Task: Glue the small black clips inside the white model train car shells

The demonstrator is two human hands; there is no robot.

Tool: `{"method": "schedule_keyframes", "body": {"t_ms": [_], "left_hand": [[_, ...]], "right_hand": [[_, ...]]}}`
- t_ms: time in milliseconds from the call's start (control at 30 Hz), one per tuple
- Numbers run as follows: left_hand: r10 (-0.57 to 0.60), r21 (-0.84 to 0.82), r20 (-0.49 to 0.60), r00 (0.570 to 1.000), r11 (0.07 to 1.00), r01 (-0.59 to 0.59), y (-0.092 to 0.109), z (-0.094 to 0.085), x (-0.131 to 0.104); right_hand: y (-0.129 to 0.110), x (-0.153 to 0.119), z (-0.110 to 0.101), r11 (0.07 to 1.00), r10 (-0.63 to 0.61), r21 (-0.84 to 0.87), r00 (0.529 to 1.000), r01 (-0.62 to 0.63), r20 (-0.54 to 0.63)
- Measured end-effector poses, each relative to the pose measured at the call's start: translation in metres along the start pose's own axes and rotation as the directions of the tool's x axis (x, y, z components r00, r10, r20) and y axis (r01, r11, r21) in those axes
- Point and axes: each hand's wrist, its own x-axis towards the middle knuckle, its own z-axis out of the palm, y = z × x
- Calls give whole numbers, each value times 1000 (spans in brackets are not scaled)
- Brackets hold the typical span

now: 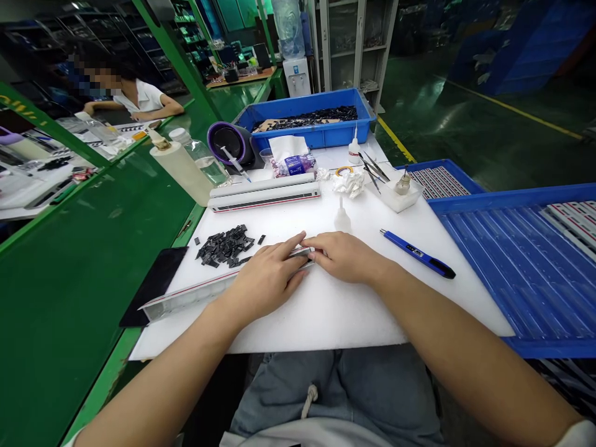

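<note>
Head view: the white surface (349, 316) carries a long strip (190, 295), its axis slanting from near left to far right. The left hand (265, 276), nearer the strip's middle, grips it from above; the right hand (347, 256) pinches its far right end (anything between is hidden). Black pieces (226, 246) lie heaped just beyond the strip.

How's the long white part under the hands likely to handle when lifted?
Likely light for its size: the long white part looks hollow along the side facing the wearer. Probably fairly stiff lengthwise, since it runs straight well past the left hand. Its walls look thin, so a hard squeeze might flex or crack them.
</note>
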Motion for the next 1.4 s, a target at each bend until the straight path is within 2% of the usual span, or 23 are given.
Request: {"method": "schedule_keyframes", "body": {"t_ms": [233,400,600,700,800,867,900,967,1000,1033,1067,1100,1200,1267,1400], "left_hand": [[16,-20,5,1000,1000,-16,2,-3,2],[108,76,70,992,991,-113,-5,-13,7],[160,-68,33,987,985,-157,-14,-13,10],[164,-77,26,986,984,-161,-12,-11,10],[161,-44,33,986,986,-159,-10,-8,10],[156,-21,38,987,988,-156,-9,-5,9],[152,-13,37,988,988,-152,-9,-4,8],[146,2,28,989,989,-146,-9,-1,8],[144,10,25,989,989,-144,-9,-1,8],[144,15,24,989,989,-145,-9,-1,9],[147,16,26,989,989,-148,-9,-1,10],[151,11,30,988,988,-151,-10,-2,11],[144,-28,25,989,989,-144,-11,-2,14],[119,-48,1,993,992,-119,-11,1,14],[84,-39,0,996,996,-84,-10,9,11]], "right_hand": [[1,-2,-1,1000,-3,-3,1000,3,-5],[0,-3,-3,1000,-15,10,1000,15,-9],[0,-3,-4,995,11,99,1000,-8,-26],[2,-3,-3,994,53,104,995,-43,-88],[3,-5,-6,997,12,78,971,7,-240],[4,-7,-10,996,4,82,904,34,-428],[6,-7,-13,995,34,94,838,21,-545],[11,-7,-18,990,126,137,659,-34,-742],[15,-7,-20,985,166,160,583,-61,-795],[19,-5,-21,980,199,181,537,-87,-820],[23,-4,-22,973,230,200,529,-113,-817],[27,-2,-22,965,263,219,549,-145,-794],[35,3,-18,927,375,245,668,-285,-643],[38,6,-14,908,418,215,731,-361,-539],[39,10,-11,921,380,120,789,-370,-483]]}}
